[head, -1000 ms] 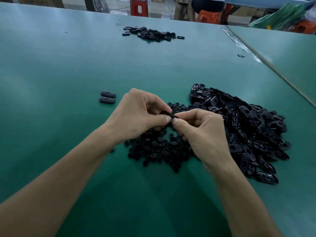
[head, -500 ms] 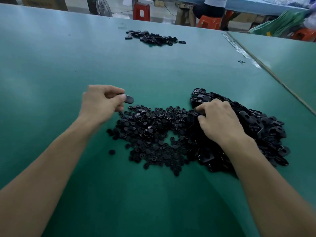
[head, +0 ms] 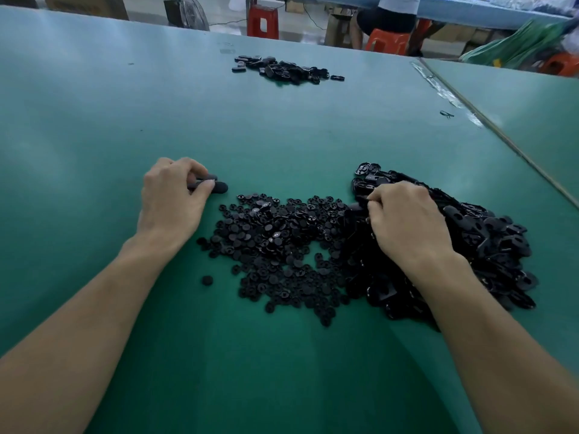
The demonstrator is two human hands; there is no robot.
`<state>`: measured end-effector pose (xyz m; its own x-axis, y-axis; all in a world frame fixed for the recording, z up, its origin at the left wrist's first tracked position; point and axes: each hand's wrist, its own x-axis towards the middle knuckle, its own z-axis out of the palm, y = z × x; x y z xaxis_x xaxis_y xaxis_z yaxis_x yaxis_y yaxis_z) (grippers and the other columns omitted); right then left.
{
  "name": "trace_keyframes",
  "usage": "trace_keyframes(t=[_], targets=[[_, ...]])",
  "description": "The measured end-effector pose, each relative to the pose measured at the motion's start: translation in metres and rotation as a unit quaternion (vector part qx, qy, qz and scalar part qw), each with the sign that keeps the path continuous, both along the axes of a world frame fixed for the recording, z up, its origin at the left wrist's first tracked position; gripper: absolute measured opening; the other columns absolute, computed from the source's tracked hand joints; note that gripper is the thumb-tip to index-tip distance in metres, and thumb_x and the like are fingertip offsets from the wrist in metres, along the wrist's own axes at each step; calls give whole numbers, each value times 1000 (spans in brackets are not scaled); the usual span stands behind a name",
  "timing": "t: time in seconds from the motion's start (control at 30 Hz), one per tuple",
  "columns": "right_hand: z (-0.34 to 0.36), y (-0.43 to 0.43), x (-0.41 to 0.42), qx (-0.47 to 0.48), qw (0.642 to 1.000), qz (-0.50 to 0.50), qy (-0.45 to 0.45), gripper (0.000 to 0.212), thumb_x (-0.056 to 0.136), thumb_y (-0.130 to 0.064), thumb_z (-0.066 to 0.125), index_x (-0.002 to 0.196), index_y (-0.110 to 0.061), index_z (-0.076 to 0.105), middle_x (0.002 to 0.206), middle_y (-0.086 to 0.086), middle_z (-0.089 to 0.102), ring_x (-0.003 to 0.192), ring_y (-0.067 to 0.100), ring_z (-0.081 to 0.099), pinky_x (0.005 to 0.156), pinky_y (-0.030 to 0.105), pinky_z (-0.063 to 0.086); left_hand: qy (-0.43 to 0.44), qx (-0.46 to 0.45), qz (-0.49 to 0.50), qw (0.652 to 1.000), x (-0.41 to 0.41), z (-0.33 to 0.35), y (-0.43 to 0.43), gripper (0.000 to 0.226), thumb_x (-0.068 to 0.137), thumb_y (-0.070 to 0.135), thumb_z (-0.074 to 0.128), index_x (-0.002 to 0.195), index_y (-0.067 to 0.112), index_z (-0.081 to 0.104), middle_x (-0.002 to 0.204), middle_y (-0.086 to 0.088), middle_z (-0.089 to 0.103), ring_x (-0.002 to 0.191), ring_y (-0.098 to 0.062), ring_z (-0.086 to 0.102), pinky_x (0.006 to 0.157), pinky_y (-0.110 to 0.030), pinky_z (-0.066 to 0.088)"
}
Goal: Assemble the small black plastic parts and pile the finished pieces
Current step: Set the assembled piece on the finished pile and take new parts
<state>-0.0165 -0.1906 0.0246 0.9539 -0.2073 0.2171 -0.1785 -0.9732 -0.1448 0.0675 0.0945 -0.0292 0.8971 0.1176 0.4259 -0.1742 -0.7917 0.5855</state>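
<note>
Left grip pinches a finished piece, second piece just beyond; right grip curls into the shell heap, hold unclear, so nearly everything seemingly remains.

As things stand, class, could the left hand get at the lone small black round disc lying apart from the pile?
Probably yes: the lone black round disc lies uncovered on the green table beside the left forearm, though the left hand is holding a black oval piece.

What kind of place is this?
Probably a small factory assembly floor: a long green worktable, heaps of identical black plastic parts, and another person seated on an orange stool beyond it.
</note>
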Motion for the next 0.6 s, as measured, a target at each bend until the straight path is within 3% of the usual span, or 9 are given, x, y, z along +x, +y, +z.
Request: trace_keyframes(t=[0.07, 0.17, 0.23, 0.3, 0.4, 0.6], targets=[[0, -1, -3, 64, 996, -13, -65, 26, 104, -23, 48, 115, -15, 70, 105, 10, 69, 97, 29, 63, 75, 34, 44, -10, -11, -4, 1000, -1, 1, -3, 12, 93, 28, 69, 97, 17, 73, 80, 4, 62, 72, -15, 57, 80, -32, 49], [1, 8, -12, 270, 955, 12, -125, 18, 102, -22, 54, 108, -24, 71, 85, -4, 71, 75, 8, 68, 70, 28, 52, -23, -49, -25, 998, -7, 11, -14, 14, 95, 31, 66, 94, 18, 72, 71, 17, 58, 64, 4, 56, 72, -24, 47], [-1, 20, -18, 394, 912, 42, -111, 19, 100, -18, 59, 102, -31, 72, 80, -5, 71, 68, 5, 66, 62, 25, 54, -25, -69, -60, 995, -14, 23, -27, 16, 95, 34, 66, 86, 21, 72, 67, 19, 60, 59, 7, 58, 65, -12, 46], [-6, 33, -22, 480, 871, 70, -78, 25, 100, -14, 60, 99, -35, 72, 81, -3, 72, 68, 4, 63, 57, 21, 50, 29, -126, -154, 980, -24, 36, -40, 22, 94, 37, 67, 81, 21, 71, 63, 12, 67, 57, 4, 62, 58, -9, 46], [-14, 47, -24, 545, 830, 102, -65, 25, 97, -7, 63, 105, -29, 72, 77, -5, 72, 67, 0, 63, 62, 14, 47, 168, -228, -299, 911, -43, 49, -59, 14, 94, 31, 69, 93, 18, 74, 77, 0, 75, 66, -8, 70, 55, -19, 54], [-21, 49, -31, 612, 774, 114, -115, 11, 90, -5, 72, 95, -15, 72, 78, -1, 76, 68, 6, 69, 62, 14, 50, 217, -298, -326, 870, -53, 52, -67, 11, 88, 3, 73, 96, 10, 72, 78, -7, 75, 71, -16, 73, 67, -25, 61]])
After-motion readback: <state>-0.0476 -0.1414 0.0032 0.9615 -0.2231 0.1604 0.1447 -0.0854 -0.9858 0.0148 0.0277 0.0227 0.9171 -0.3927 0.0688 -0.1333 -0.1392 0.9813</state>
